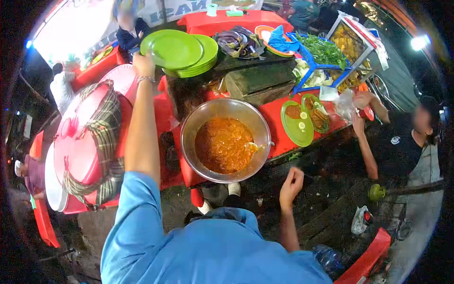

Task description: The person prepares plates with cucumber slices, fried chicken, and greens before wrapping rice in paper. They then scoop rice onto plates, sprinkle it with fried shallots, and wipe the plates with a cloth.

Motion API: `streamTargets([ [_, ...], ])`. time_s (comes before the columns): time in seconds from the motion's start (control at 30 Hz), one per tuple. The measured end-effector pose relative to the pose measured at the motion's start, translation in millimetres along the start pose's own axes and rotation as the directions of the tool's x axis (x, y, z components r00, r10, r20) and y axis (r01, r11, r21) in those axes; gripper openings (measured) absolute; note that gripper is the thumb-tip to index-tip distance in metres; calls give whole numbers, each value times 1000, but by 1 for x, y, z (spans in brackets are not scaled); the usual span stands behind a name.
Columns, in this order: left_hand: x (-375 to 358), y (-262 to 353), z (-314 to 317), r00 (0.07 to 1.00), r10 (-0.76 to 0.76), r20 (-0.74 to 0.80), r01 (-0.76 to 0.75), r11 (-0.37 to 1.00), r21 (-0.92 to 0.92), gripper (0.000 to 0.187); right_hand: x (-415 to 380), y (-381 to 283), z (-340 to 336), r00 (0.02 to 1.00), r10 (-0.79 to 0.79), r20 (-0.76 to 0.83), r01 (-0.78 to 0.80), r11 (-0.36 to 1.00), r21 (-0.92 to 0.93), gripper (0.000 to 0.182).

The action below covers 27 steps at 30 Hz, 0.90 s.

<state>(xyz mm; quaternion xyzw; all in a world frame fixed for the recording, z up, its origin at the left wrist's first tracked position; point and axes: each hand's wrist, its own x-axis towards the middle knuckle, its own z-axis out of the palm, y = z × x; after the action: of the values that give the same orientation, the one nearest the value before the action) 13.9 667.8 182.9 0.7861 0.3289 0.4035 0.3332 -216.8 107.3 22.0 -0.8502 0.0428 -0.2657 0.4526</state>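
My left hand, a bracelet on its wrist, is stretched far forward. It grips the edge of a green plate, which overlaps a stack of green plates; the near rim is slightly blurred. Lower down, my right hand hangs beside the table edge with its fingers curled and nothing visible in them. In front of me is a large metal pot of orange-red sauce, with a ladle resting in it. Another green plate holds sauce and pale round slices, beside a further filled plate.
Pink lidded tubs wrapped with a checked cloth stand left. Behind the pot are a wooden block, purple vegetables and a blue tray of greens. At right, a co-worker handles a plastic bag.
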Motion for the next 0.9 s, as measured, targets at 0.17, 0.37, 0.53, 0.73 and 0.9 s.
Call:
streamTargets([
  [0.17, 3, -15, 5, 957, 78, -278, -59, 995, 77, 34, 192, -104, 78, 814, -575, 80, 553, 810, 195, 10],
  [0.37, -4, 10, 24, 986, -142, -87, 156, 968, 197, 38, 379, -134, 204, 795, -588, 149, 534, 794, 289, 17],
  [0.53, -2, 3, 38, 1000, -12, -19, 11, 999, -34, 40, 490, -104, 285, 840, -447, 307, 541, 729, -420, 55],
  [0.73, -27, 49, 7, 972, 25, -232, -66, 983, -171, 31, 546, -64, 340, 763, -208, 612, 629, 459, -628, 46],
  [0.9, -109, 102, -39, 967, -251, -49, 96, 535, -840, 34, 507, -106, 276, 883, -468, -19, 464, 880, -102, 40],
])
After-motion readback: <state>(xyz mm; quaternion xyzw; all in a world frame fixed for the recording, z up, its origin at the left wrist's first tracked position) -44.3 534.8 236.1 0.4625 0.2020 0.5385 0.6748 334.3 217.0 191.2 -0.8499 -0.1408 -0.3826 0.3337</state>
